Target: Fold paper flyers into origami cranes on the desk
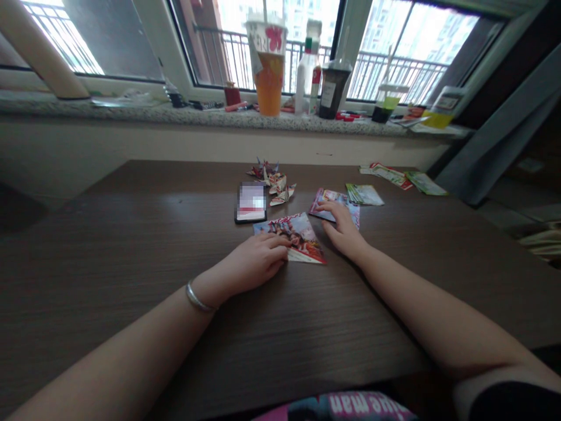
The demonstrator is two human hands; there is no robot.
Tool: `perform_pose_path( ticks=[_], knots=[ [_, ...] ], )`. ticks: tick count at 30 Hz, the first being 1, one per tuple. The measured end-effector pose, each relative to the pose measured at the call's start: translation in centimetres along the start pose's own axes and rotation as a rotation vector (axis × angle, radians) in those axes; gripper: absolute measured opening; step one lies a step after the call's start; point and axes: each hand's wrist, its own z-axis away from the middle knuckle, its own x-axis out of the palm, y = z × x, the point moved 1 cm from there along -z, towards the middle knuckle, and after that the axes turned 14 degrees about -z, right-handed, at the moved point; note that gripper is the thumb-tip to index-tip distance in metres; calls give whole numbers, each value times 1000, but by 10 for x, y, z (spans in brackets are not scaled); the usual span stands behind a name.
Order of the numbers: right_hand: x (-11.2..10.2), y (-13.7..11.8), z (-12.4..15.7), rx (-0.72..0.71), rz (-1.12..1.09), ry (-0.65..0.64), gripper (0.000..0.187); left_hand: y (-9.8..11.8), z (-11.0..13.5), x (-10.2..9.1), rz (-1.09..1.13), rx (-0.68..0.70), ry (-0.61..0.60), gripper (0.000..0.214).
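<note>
Under the fingers of my left hand [265,254] lies a colourful printed paper [302,231] with its lower right edge folded over. The fingers rest on its left part, stretched out, with the thumb hidden. My right hand [344,231] is open just to the right, thumb and fingers apart, its fingertips on a small stack of printed papers [350,213]. Above my left hand a phone [251,203] lies face up with its screen lit. Beside the phone sit several folded paper figures [278,184], pointed and red and white.
More printed sheets [364,194] lie beyond my right hand, with paper strips [390,174] farther right on the brown table [131,245]. Along the stone windowsill [210,117] stand a tall orange drink cup [268,76], a dark cup [333,90], bottles and small items.
</note>
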Motion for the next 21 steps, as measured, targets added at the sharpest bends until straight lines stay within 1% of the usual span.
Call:
perform_pose_path(
  ticks=[3, 6, 8, 11, 15, 21],
  knots=[
    [0, -8, 1, -75, -17, -60, 32, 1, -1, -2, 50, 14, 12, 16],
    [0, -13, 1, -117, -26, -113, 30, 1, 0, 0, 83, 23, 23, 30],
    [0, -15, 1, -132, -31, -131, 30, 1, 0, 2, 83, 45, 27, 33],
    [0, -16, 1, -163, -43, -147, 29, -1, 0, 3, 77, 72, 41, 27],
    [0, -17, 1, -197, -61, -165, 28, -2, -1, 1, 97, 95, 63, 24],
    [-2, -20, 0, -224, -112, -193, 23, -1, 0, 0, 160, 163, 39, 17]
  ],
)
